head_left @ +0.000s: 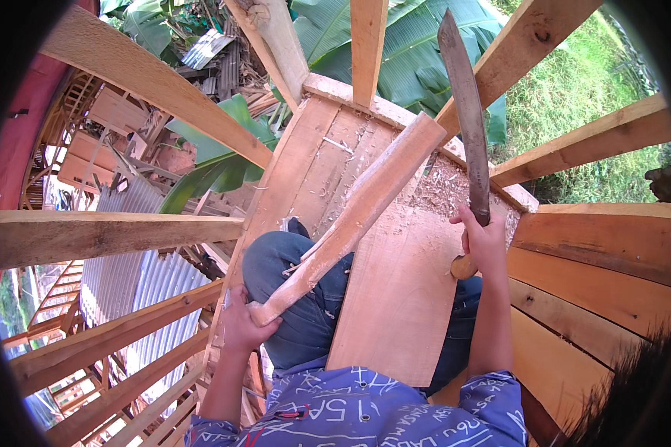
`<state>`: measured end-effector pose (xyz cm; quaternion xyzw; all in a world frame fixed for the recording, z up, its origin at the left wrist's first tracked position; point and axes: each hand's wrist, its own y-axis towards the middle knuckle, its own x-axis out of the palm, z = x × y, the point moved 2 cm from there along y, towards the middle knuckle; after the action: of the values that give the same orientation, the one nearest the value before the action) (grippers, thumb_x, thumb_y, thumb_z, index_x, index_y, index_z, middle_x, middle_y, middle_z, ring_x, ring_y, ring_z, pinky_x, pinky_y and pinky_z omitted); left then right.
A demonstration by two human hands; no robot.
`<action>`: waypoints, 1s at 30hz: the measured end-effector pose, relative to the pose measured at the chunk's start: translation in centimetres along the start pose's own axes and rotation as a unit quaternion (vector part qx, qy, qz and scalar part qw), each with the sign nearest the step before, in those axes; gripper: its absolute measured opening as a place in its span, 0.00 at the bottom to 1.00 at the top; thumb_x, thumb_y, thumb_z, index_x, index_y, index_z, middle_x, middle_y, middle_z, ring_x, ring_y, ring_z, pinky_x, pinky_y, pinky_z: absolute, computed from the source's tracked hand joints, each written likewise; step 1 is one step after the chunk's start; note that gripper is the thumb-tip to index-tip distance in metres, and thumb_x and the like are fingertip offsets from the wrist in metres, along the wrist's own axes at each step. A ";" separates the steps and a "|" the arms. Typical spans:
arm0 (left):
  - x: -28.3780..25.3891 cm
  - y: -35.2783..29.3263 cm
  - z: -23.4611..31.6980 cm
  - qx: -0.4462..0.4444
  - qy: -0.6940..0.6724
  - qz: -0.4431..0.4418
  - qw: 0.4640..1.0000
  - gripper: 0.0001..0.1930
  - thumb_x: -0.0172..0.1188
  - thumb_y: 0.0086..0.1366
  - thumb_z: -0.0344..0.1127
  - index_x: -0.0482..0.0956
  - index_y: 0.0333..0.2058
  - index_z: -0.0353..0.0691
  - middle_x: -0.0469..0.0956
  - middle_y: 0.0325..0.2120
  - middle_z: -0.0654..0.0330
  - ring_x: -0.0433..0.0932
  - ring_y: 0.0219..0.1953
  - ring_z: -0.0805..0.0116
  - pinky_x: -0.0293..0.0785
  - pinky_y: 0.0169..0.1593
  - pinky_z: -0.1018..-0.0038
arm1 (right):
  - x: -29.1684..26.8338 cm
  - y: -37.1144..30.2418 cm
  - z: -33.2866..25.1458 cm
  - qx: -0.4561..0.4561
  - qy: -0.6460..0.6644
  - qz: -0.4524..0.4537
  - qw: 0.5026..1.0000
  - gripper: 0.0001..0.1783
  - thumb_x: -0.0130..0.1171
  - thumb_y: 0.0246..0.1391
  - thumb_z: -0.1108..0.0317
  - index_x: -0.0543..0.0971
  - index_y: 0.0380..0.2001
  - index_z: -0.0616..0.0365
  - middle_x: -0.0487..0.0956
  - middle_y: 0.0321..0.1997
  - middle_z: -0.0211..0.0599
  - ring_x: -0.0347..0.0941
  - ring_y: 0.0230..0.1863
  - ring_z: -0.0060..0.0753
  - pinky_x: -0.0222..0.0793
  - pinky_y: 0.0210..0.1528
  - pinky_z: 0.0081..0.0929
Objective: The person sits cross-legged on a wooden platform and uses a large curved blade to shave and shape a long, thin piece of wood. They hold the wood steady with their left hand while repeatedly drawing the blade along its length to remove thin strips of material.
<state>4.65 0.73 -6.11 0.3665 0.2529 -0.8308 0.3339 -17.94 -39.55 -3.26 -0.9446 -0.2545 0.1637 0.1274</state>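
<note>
Shavings (447, 184) are lying scattered beyond the wide board (402, 298), which is spanning the space between your legs and reaching back toward your blue patterned shirt (365, 410). Your left hand (247, 322) is working at the left of the board, its fingers wrapping firmly around the narrow end of a carved wooden piece (361, 208). That piece is slanting away from you, crossing over the left knee of your jeans (272, 261), passing over the board's far left corner and ending, thick end outward, beyond the board's far edge. Whether it is touching the knee or the board, you cannot tell from this view.

Your right hand (484, 242) is closing around the wooden handle (464, 267) of a machete (466, 104), just by the board's far right corner. The dark, slightly curving blade is rising beyond the board, its tip pointing away from you, and a narrow gap is showing between it and the carved piece's thick end.

Floor planks (317, 167) are stretching out beyond the board and to its left. Corrugated sheets (115, 279) are lying well to its left, orange planks (589, 272) are running along its right, and broad green leaves (406, 48) are spreading farther beyond it, with grass (566, 112) showing beyond and to the right.
</note>
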 end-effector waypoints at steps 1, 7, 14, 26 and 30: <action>0.0 0.1 0.1 0.000 -0.008 0.002 1.000 0.46 0.75 0.32 0.49 0.61 0.48 0.35 0.74 0.34 0.47 0.78 0.36 0.48 0.74 0.40 0.61 | -0.1 0.5 0.2 0.001 0.009 0.000 1.000 0.15 0.60 0.57 0.61 0.77 0.25 0.64 0.70 0.14 0.26 0.60 0.09 0.14 0.54 0.12 0.20; 0.1 -0.5 -0.5 0.009 0.009 0.009 1.000 0.45 0.75 0.34 0.49 0.60 0.48 0.36 0.73 0.35 0.45 0.77 0.37 0.45 0.73 0.41 0.59 | -1.3 1.9 1.4 0.029 -0.126 -0.037 0.991 0.14 0.60 0.56 0.62 0.75 0.24 0.63 0.67 0.11 0.26 0.62 0.10 0.18 0.57 0.12 0.23; 0.0 -0.3 -0.1 0.006 -0.011 -0.004 1.000 0.45 0.74 0.36 0.49 0.60 0.50 0.36 0.73 0.38 0.43 0.77 0.40 0.42 0.73 0.43 0.58 | -0.9 2.2 3.7 0.003 -0.249 -0.095 0.964 0.17 0.62 0.53 0.62 0.73 0.21 0.64 0.69 0.12 0.31 0.64 0.11 0.22 0.60 0.15 0.28; -0.1 -0.4 0.3 -0.005 0.019 -0.002 1.000 0.43 0.73 0.38 0.49 0.59 0.49 0.36 0.73 0.40 0.41 0.76 0.42 0.38 0.72 0.44 0.55 | -0.4 -1.5 3.5 -0.024 -0.276 -0.117 0.954 0.19 0.64 0.49 0.61 0.72 0.19 0.68 0.69 0.12 0.41 0.69 0.17 0.31 0.64 0.23 0.37; -0.2 -0.8 0.0 0.021 0.047 0.004 0.999 0.42 0.71 0.39 0.42 0.56 0.51 0.38 0.75 0.37 0.44 0.77 0.40 0.41 0.72 0.44 0.60 | 0.3 -3.4 2.7 -0.052 -0.348 -0.142 0.925 0.19 0.64 0.47 0.61 0.73 0.20 0.68 0.69 0.13 0.44 0.70 0.19 0.33 0.64 0.25 0.37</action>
<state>4.17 1.31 -5.83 0.4129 0.2490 -0.8167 0.3169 -20.18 -36.09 -4.65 -0.7874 -0.4222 0.4491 0.0029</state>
